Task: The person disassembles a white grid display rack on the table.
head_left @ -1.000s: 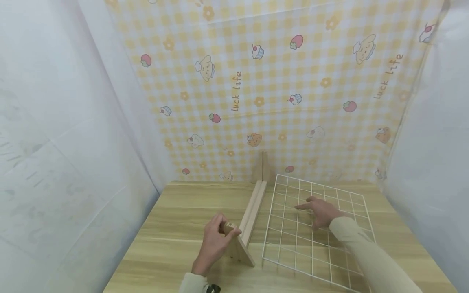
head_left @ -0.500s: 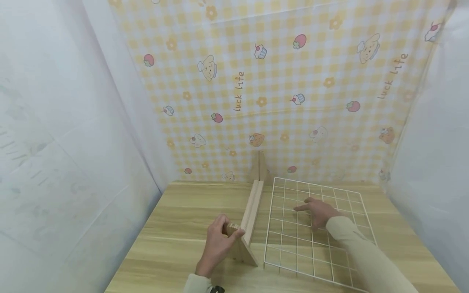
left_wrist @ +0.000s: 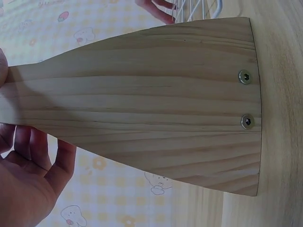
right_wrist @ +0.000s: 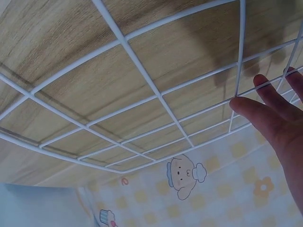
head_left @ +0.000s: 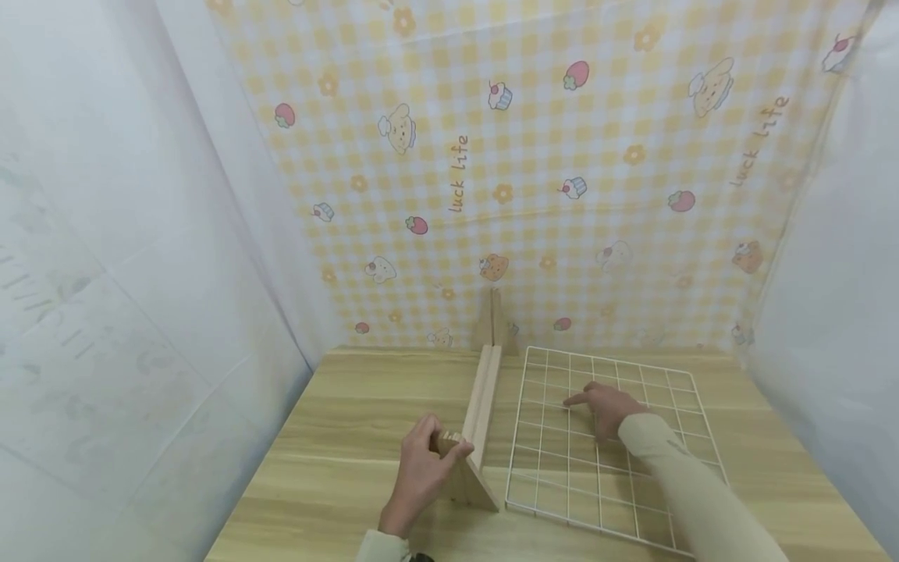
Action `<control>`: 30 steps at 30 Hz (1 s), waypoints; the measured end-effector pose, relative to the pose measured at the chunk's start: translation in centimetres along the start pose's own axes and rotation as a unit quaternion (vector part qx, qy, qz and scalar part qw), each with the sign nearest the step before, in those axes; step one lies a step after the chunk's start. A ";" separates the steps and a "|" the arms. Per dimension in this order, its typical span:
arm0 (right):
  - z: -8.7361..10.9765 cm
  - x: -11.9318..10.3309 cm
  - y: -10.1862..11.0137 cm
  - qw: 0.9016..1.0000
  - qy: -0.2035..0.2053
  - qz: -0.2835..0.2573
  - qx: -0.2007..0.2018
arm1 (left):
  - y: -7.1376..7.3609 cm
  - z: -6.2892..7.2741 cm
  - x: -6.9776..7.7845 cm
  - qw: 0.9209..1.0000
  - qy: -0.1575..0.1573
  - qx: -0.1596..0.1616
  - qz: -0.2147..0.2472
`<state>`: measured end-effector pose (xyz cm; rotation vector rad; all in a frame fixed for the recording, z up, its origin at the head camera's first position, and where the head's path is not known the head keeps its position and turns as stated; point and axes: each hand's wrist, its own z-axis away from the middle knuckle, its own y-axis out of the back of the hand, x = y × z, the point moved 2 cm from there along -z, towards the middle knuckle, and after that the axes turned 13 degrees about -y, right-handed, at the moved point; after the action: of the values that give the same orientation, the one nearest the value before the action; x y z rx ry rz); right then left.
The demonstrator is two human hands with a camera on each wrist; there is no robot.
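Note:
A wooden stand has two upright end panels joined by a long pale wooden bar (head_left: 485, 394). My left hand (head_left: 421, 468) pinches the narrow top of the near end panel (left_wrist: 142, 104) between thumb and fingers. Low on that panel show two hex-socket screws (left_wrist: 246, 121), close to where it meets the table. The far end panel (head_left: 494, 324) stands against the patterned cloth. To the right of the stand lies a white wire grid (head_left: 569, 429). My right hand (head_left: 607, 407) rests on the grid with its index finger extended; thumb and fingertips touch the wires in the right wrist view.
A wood-grain table top (head_left: 365, 437) carries everything. Behind it hangs a yellow checked cloth (head_left: 534, 156) with cartoon prints, and white sheets (head_left: 126, 273) close in both sides. The grid's left edge runs beside the stand.
The stand has turned slightly, its far end shifting left and its near end right, with my left hand on it. The grid's far edge sits a little nearer to me.

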<state>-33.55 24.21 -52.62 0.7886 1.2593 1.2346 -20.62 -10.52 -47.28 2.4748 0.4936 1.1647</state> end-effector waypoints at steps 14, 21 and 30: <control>-0.8 0.0 -0.6 1.000 -0.007 0.003 0.002 | 0.0 0.2 0.2 1.000 -0.005 0.003 -0.016; -1.1 -0.5 -0.3 1.000 0.007 0.022 0.005 | -0.1 0.0 0.4 1.000 0.009 0.004 -0.005; -1.0 -1.0 -0.2 1.000 0.002 0.004 -0.011 | -0.1 0.0 0.4 1.000 0.020 -0.002 -0.005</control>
<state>-34.31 23.06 -52.74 0.7755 1.2447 1.2563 -20.44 -10.28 -47.04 2.4476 0.5150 1.2108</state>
